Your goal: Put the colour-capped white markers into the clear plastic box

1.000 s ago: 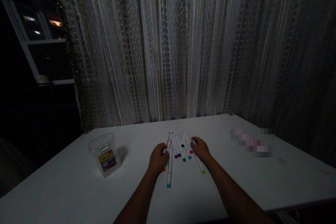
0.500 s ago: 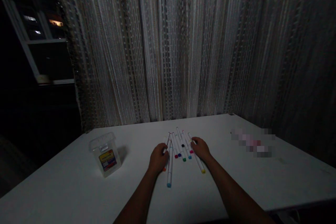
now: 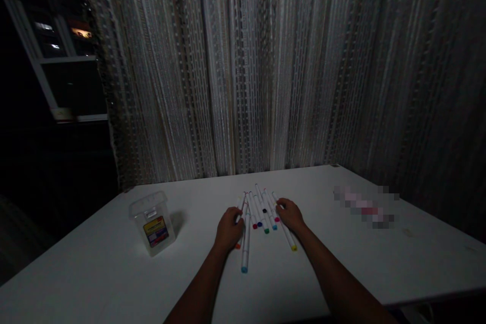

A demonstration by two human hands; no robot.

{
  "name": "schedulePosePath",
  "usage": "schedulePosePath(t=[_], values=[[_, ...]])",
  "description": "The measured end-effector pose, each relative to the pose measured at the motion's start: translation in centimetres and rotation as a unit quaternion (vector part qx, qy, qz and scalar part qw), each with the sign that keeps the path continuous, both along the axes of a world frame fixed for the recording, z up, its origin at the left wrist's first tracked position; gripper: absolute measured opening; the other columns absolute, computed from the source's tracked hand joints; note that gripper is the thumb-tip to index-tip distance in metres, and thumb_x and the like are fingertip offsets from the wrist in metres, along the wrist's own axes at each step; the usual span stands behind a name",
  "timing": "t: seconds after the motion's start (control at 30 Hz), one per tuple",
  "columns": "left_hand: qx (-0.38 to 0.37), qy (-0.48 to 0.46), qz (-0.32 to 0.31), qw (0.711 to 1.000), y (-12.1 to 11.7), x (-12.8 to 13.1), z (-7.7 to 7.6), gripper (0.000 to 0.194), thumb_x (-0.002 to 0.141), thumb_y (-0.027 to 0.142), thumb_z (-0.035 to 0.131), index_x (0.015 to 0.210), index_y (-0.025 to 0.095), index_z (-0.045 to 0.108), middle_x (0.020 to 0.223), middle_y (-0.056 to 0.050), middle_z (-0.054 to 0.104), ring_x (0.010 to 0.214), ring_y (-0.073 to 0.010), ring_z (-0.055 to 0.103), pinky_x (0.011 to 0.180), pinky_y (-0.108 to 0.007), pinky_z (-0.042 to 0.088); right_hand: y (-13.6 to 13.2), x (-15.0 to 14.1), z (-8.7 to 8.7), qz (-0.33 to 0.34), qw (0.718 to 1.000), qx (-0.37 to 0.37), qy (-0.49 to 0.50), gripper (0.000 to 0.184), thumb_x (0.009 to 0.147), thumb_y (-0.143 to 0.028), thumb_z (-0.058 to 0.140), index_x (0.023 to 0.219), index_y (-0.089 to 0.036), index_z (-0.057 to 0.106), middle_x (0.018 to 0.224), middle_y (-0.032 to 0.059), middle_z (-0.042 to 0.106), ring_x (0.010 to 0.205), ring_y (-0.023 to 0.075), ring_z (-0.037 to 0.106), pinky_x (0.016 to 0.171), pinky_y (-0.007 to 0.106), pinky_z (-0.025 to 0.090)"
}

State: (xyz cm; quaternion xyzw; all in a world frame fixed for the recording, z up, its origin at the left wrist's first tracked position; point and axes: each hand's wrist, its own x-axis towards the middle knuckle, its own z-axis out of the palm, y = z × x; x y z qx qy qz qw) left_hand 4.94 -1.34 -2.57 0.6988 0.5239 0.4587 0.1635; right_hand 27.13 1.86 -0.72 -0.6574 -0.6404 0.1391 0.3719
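Observation:
Several white markers with coloured ends lie in a loose fan between my hands. My left hand (image 3: 229, 228) is curled at the left side of the fan, its fingers round markers there; an orange-ended marker (image 3: 238, 246) is partly hidden beneath it. Close by its thumb, a blue-ended marker (image 3: 245, 248) points towards me. On the right, my right hand (image 3: 290, 213) has its bent fingers on the upper part of a yellow-ended marker (image 3: 289, 238). Between them are a green-ended marker (image 3: 265, 224), a black-ended marker (image 3: 261, 202) and others.
A clear plastic tub (image 3: 167, 228) with a yellow and blue label stands on the white table (image 3: 205, 283) at the left. A blurred-out pinkish item (image 3: 362, 206) lies at the right. Behind the table hangs a striped curtain (image 3: 243, 71); a window (image 3: 68, 86) is at far left.
Almost nothing differs. The blue-ended marker by my left hand has shifted very slightly towards me; both hands stay in place.

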Motion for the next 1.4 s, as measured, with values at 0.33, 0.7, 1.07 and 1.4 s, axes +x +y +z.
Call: schedulePosePath(t=[0.33, 0.7, 1.07, 1.4], values=[[0.005, 0.004, 0.001, 1.000, 0.22, 0.03, -0.47, 0.024, 0.069, 0.007, 0.050, 0.089, 0.017, 0.058, 0.106, -0.006, 0.060, 0.102, -0.0174, 0.054, 0.093, -0.033, 0.040, 0.31, 0.07, -0.34, 0.003, 1.000, 0.005, 0.010, 0.029, 0.072, -0.016, 0.047, 0.095, -0.015, 0.065, 0.103, 0.0073, 0.065, 0.095, 0.0162, 0.059, 0.083, 0.024, 0.042], [0.009, 0.014, 0.003, 1.000, 0.11, 0.08, -0.22, 0.021, 0.069, 0.007, 0.049, 0.086, 0.018, 0.058, 0.100, -0.005, 0.061, 0.100, -0.0167, 0.055, 0.092, -0.032, 0.040, 0.46, 0.20, -0.42, 0.012, 1.000, 0.015, 0.004, 0.026, 0.073, -0.017, 0.047, 0.089, -0.017, 0.067, 0.097, 0.0057, 0.067, 0.090, 0.0161, 0.061, 0.080, 0.024, 0.043], [0.007, 0.011, 0.004, 1.000, 0.12, 0.05, -0.21, 0.021, 0.070, 0.007, 0.049, 0.087, 0.018, 0.057, 0.101, -0.005, 0.059, 0.098, -0.0160, 0.055, 0.091, -0.031, 0.041, 0.28, 0.03, -0.17, 0.002, 1.000, 0.002, -0.004, 0.024, 0.073, -0.017, 0.048, 0.088, -0.016, 0.067, 0.098, 0.0060, 0.066, 0.092, 0.0160, 0.060, 0.079, 0.023, 0.042], [0.002, 0.015, 0.005, 1.000, -0.15, 0.12, 0.12, 0.020, 0.071, 0.008, 0.049, 0.087, 0.018, 0.058, 0.096, -0.004, 0.057, 0.090, -0.0162, 0.055, 0.083, -0.030, 0.043, -0.14, -0.07, 0.42, 0.011, 1.000, 0.000, -0.024, 0.020, 0.075, -0.018, 0.047, 0.082, -0.017, 0.066, 0.093, 0.0056, 0.066, 0.088, 0.0158, 0.060, 0.076, 0.023, 0.042]])
